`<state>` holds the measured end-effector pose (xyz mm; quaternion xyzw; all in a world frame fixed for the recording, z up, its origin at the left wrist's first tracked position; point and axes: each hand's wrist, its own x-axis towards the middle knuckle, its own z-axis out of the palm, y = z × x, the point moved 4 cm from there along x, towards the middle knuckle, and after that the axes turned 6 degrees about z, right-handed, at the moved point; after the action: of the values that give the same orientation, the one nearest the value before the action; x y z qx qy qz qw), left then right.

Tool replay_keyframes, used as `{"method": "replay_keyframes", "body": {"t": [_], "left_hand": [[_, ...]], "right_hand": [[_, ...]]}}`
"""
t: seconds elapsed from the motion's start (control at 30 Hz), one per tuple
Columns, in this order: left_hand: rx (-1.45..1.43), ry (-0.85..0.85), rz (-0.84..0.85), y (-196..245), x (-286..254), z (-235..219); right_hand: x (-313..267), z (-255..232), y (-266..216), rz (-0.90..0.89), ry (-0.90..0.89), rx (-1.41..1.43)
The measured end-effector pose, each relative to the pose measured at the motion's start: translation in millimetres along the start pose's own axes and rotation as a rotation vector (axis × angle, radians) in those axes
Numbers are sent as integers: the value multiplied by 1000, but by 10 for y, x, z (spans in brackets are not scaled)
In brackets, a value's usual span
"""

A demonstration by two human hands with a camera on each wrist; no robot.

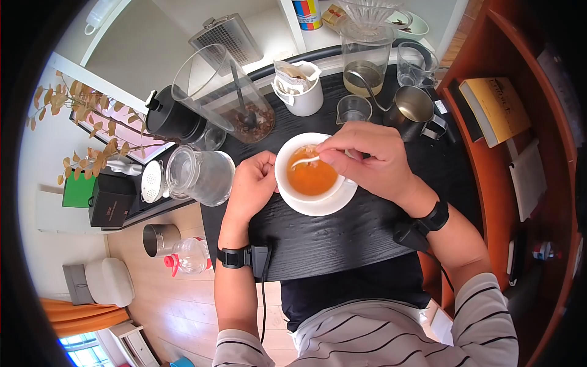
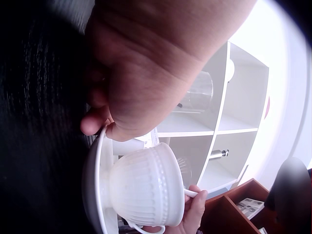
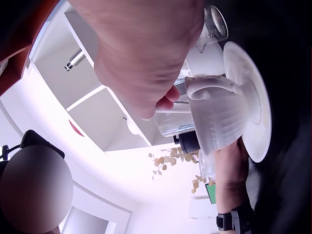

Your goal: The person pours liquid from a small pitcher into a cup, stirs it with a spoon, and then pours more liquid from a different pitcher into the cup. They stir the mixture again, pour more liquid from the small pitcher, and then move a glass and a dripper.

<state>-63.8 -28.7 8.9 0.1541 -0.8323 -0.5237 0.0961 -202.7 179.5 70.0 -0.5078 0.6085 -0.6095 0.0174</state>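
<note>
In the head view a white teacup (image 2: 144, 187) of amber tea (image 1: 312, 180) stands upright on a white saucer (image 1: 327, 209). My left hand (image 1: 252, 186) pinches the saucer's rim, fingertips and thumb at its left edge, as the left wrist view shows from close up. Over the cup's right side my right hand (image 1: 374, 160) pinches the handle of a white spoon (image 1: 304, 161). The spoon's bowl end lies in the tea. Ribbed sides and a curled handle (image 3: 209, 85) of the cup show in the right wrist view.
Behind the cup stand a white mug (image 1: 306, 101) with a drip bag, a small glass pitcher (image 1: 354, 110), and a metal jug (image 1: 411, 109). A tall glass vessel (image 1: 254, 101) and a lidded glass jar (image 1: 208, 177) stand left. A wooden shelf (image 1: 489, 177) borders the right.
</note>
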Motion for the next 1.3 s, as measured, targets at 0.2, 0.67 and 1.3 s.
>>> {"method": "replay_keyframes", "body": {"t": [0.2, 0.67, 1.3], "left_hand": [[-13, -2, 4, -12, 3, 3], [-3, 1, 2, -11, 2, -3], [-14, 6, 11, -47, 7, 3]], "right_hand": [[-1, -66, 6, 24, 96, -62], [-1, -34, -15, 9, 31, -29], [1, -50, 1, 5, 92, -47]]}}
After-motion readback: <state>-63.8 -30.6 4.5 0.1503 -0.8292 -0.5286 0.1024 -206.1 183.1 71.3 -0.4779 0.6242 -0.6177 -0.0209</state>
